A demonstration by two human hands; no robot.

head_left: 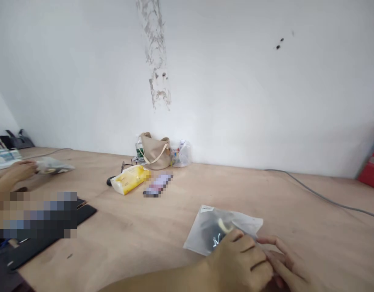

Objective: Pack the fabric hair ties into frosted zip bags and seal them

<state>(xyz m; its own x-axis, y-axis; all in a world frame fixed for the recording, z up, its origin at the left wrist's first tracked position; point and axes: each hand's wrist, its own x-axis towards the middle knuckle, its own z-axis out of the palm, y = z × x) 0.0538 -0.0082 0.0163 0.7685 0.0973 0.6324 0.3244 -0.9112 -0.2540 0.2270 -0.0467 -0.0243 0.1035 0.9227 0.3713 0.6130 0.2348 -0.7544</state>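
Observation:
A frosted, translucent plastic bag (196,233) with a small white label at its top left corner lies flat on the table in front of me. Through it show something dark with a white mark and a pale, curved piece; their kind cannot be made out. My left hand (240,259) reaches across the bag's lower right part, its fingers curled down over the edge. Touching it, my right hand (286,259) has bent fingers at the same edge of the bag. The fingertips of both hands are partly hidden.
On the wooden table (119,231) are a yellow tissue pack (130,179), a blurred phone-like object (158,184), a beige handbag (156,152) and a clear bag (183,155). A grey cable (321,196) runs right, near a red box (372,168). Another person's hand (24,169) touches a plastic bag (54,165).

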